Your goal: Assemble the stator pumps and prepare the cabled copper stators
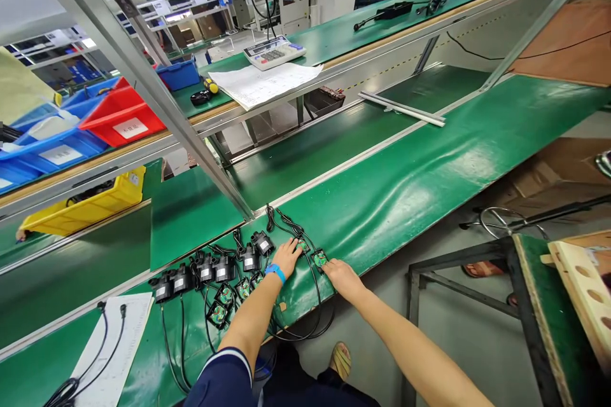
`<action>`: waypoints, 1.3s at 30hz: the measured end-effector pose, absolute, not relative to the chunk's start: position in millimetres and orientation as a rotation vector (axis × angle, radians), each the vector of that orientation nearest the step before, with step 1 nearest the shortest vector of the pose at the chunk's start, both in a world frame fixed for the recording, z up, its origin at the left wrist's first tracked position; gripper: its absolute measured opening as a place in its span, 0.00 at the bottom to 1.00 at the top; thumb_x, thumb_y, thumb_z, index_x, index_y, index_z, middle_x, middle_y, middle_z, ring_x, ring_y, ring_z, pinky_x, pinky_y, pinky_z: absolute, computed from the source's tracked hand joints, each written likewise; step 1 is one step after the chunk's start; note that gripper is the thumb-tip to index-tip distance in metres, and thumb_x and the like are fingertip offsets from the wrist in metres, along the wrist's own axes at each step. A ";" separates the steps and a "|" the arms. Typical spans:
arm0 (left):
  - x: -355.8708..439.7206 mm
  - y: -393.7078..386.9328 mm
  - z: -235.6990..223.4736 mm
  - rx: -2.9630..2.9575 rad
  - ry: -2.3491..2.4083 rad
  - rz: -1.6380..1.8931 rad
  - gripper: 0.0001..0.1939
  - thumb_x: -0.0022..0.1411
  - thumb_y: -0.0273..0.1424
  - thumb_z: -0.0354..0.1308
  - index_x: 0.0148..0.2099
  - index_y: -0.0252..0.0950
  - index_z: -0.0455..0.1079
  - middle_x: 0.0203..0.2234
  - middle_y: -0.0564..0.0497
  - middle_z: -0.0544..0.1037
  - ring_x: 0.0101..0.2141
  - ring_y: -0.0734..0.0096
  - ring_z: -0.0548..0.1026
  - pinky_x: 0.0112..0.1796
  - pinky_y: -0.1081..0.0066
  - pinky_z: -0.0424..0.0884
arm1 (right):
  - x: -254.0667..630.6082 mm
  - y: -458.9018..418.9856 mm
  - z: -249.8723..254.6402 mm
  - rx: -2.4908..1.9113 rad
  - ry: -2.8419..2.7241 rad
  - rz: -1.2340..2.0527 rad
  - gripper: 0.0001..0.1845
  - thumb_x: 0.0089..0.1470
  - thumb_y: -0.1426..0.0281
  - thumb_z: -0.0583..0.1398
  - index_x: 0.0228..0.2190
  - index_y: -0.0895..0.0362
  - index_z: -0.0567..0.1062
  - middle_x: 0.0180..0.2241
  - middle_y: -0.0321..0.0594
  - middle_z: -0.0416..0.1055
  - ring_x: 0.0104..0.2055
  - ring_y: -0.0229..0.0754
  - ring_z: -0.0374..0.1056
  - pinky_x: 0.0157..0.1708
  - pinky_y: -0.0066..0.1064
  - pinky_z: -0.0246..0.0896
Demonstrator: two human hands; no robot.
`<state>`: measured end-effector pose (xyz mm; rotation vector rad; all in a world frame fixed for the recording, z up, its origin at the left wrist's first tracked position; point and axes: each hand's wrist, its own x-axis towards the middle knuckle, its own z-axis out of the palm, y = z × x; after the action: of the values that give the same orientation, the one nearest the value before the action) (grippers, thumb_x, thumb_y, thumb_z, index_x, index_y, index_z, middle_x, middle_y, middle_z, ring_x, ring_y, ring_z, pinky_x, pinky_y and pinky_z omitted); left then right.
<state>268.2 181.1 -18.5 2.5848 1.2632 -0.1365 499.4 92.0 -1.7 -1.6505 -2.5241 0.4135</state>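
Head view: both forearms reach forward over the green worktop (382, 203), hands a little apart. Left hand (287, 258) palm down, blue wristband (275, 272), fingertips at a small circuit board (302, 245). Right hand (342, 278) angled in from the right, fingers touching the black-framed circuit board (319, 259); closure of either unclear. Black cabled units (223, 268) left of them.

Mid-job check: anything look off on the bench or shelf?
Yes. The green mat beyond the right hand is rippled, not flat. Two pale strips lie askew across the recessed channel. On the shelf, the paper pokes over the front edge. No spill is visible.
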 end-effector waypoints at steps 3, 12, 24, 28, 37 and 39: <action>262.1 173.4 -22.9 2.585 1.229 -0.122 0.31 0.66 0.17 0.45 0.67 0.44 0.58 0.69 0.44 0.50 0.68 0.55 0.46 0.61 0.51 0.59 | 500.1 93.7 -1.8 -1.700 -2.478 0.392 0.09 0.61 0.78 0.56 0.35 0.60 0.76 0.35 0.41 0.73 0.43 0.43 0.67 0.45 0.35 0.65; 250.9 162.1 -0.4 2.534 1.225 -0.195 0.29 0.64 0.30 0.58 0.66 0.46 0.59 0.69 0.44 0.48 0.67 0.48 0.49 0.61 0.50 0.59 | 488.6 79.8 -11.8 -1.751 -2.443 0.336 0.31 0.63 0.72 0.49 0.66 0.61 0.55 0.67 0.44 0.48 0.68 0.47 0.43 0.62 0.44 0.54; 250.6 171.9 35.6 2.590 1.233 -0.348 0.35 0.60 0.29 0.63 0.66 0.52 0.58 0.67 0.46 0.56 0.62 0.47 0.59 0.58 0.48 0.59 | 466.0 110.9 -1.7 -1.933 -2.506 0.396 0.40 0.52 0.74 0.54 0.66 0.66 0.54 0.66 0.50 0.49 0.67 0.52 0.45 0.56 0.44 0.59; 199.3 178.2 68.4 2.650 1.419 -0.234 0.27 0.64 0.20 0.52 0.64 0.41 0.61 0.66 0.42 0.58 0.66 0.50 0.52 0.61 0.49 0.55 | 480.4 132.3 6.3 -1.804 -2.576 0.408 0.30 0.59 0.74 0.51 0.63 0.61 0.62 0.61 0.46 0.60 0.59 0.47 0.58 0.56 0.38 0.60; 119.3 187.7 70.2 2.809 1.118 -0.302 0.19 0.62 0.21 0.59 0.52 0.45 0.74 0.69 0.51 0.53 0.69 0.54 0.43 0.66 0.46 0.40 | 483.2 190.1 11.3 -1.226 -2.909 0.390 0.22 0.58 0.81 0.53 0.49 0.52 0.76 0.47 0.42 0.71 0.50 0.43 0.66 0.50 0.34 0.64; 121.5 196.5 63.6 2.833 1.021 -0.312 0.14 0.62 0.22 0.60 0.47 0.44 0.76 0.69 0.52 0.52 0.69 0.54 0.43 0.66 0.46 0.40 | 479.5 197.3 8.2 -1.223 -2.930 0.376 0.16 0.58 0.80 0.56 0.45 0.57 0.76 0.39 0.43 0.73 0.44 0.43 0.69 0.46 0.34 0.66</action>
<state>121.5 196.5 63.6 2.8330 1.0206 -0.3123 479.5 197.3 8.2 -1.2230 -2.9302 0.3755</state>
